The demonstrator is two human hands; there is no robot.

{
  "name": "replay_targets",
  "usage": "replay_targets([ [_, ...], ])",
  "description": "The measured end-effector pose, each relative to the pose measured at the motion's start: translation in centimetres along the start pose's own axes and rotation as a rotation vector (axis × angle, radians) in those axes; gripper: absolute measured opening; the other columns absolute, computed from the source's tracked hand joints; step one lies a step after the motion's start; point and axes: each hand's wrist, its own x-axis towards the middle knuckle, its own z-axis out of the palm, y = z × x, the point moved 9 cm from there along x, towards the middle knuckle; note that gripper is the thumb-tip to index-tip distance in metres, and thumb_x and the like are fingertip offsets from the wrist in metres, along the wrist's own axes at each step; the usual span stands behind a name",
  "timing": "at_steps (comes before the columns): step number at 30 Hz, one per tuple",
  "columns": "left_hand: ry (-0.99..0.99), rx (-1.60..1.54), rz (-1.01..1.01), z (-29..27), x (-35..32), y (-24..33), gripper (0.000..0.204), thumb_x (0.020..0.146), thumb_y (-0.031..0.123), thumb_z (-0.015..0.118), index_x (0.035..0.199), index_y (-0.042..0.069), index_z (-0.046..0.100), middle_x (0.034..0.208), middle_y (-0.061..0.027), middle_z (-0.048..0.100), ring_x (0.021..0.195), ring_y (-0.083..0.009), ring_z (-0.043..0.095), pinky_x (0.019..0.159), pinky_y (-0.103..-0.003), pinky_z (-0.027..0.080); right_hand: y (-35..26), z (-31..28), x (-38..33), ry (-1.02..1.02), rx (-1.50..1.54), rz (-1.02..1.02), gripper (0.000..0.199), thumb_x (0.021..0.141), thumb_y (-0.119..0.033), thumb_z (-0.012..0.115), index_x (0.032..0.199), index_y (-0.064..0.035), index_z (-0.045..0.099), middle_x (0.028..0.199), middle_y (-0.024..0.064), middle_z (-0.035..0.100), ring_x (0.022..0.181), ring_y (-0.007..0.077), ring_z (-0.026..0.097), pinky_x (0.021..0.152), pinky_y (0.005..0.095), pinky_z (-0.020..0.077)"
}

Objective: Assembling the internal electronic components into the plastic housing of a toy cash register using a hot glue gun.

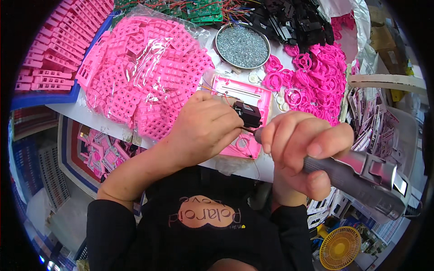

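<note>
Your left hand pinches the black motor block onto the pink housing at the counter's centre. Your right hand, at four o'clock, grips the electric screwdriver; fastening looks unfinished.

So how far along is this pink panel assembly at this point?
Done: a black module already sits on the pink panel. In hand: the left hand steadies it while the right hand aims a grey electric screwdriver at it. Left: piles of pink rings remain loose.
</note>
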Motion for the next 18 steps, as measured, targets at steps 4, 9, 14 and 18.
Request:
replay_targets([
  [4, 0.048, -0.034, 0.01, 0.1, -0.2, -0.1, 0.023, 0.075, 0.003, 0.079, 0.093, 0.011, 0.067, 0.085, -0.0018, 0.069, 0.076, -0.0202, 0.065, 0.071, -0.036, 0.04, -0.7, -0.4, -0.1, 0.007, 0.068, -0.035, 0.033, 0.09, -0.02, 0.072, 0.111, -0.0033, 0.053, 0.067, 0.0059, 0.057, 0.056, 0.0196, 0.054, 0.055, 0.0359, 0.0471],
  [9, 0.091, -0.029, 0.047, 0.0, -1.0, -0.3, 0.027, 0.073, 0.006, 0.081, 0.096, 0.011, 0.067, 0.087, -0.0008, 0.07, 0.075, -0.0206, 0.064, 0.072, -0.035, 0.04, -0.1, -0.3, -0.3, -0.004, 0.079, -0.031, 0.034, 0.09, -0.021, 0.073, 0.112, -0.0034, 0.053, 0.066, 0.0064, 0.057, 0.056, 0.0199, 0.054, 0.056, 0.0362, 0.0472],
  [14, 0.026, 0.14, -0.185, 0.1, -1.0, -1.8, 0.039, 0.073, 0.02, 0.082, 0.107, 0.011, 0.065, 0.097, 0.0002, 0.068, 0.088, -0.02, 0.062, 0.084, -0.039, 0.036, 0.4, -1.1, -0.4, 0.073, 0.032, -0.036, 0.031, 0.091, -0.019, 0.071, 0.11, -0.0032, 0.053, 0.065, 0.0056, 0.055, 0.057, 0.0184, 0.053, 0.058, 0.036, 0.0477],
  [18, -0.059, 0.292, -0.219, 1.4, -2.2, -3.2, 0.045, 0.072, 0.029, 0.082, 0.109, 0.013, 0.063, 0.094, 0.0001, 0.062, 0.091, -0.0196, 0.059, 0.089, -0.042, 0.033, 2.2, -2.2, -0.6, 0.089, -0.033, -0.04, 0.027, 0.091, -0.013, 0.068, 0.109, -0.0026, 0.052, 0.068, 0.0063, 0.055, 0.061, 0.0181, 0.053, 0.062, 0.037, 0.0495],
])
